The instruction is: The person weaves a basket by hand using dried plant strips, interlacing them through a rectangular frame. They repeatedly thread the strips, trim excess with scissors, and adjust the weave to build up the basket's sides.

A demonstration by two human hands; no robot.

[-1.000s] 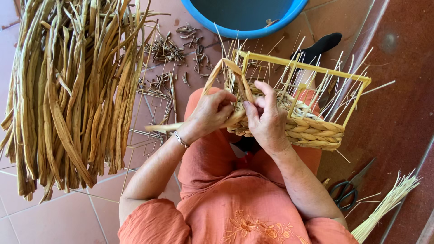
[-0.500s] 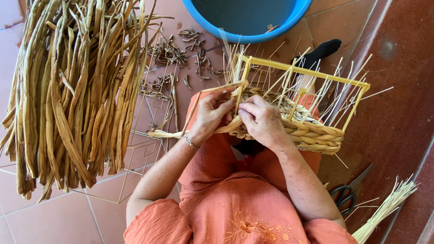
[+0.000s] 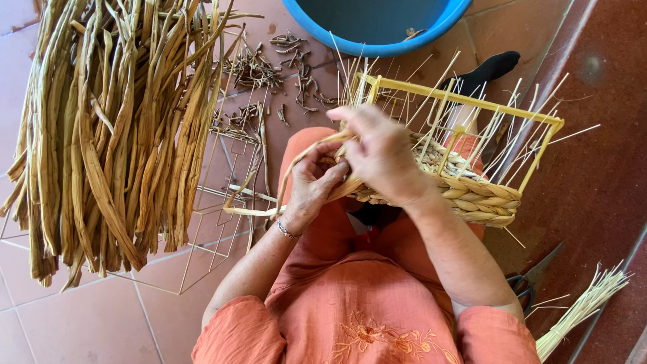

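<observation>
A half-woven basket (image 3: 478, 195) on a yellow wire frame (image 3: 465, 98) rests on my lap, thin pale stakes sticking up from it. My left hand (image 3: 313, 185) grips a flat dried fibre strand (image 3: 259, 210) at the basket's near corner; the strand's loose end trails left. My right hand (image 3: 381, 152) lies over the woven rim, fingers closed on the same strand where it loops up past the frame's corner.
A big bundle of dried leaf strands (image 3: 108, 128) lies at left on the tiled floor. A blue tub (image 3: 384, 27) stands at the top, fibre scraps (image 3: 269, 67) below it. An empty wire frame (image 3: 202, 222) lies beside my knee. Scissors (image 3: 532, 280) and a thin straw bundle (image 3: 586, 303) lie at right.
My right hand has shifted up and left over the basket's corner, pulling the strand into a loop. My left hand has slid closer to the weave.
</observation>
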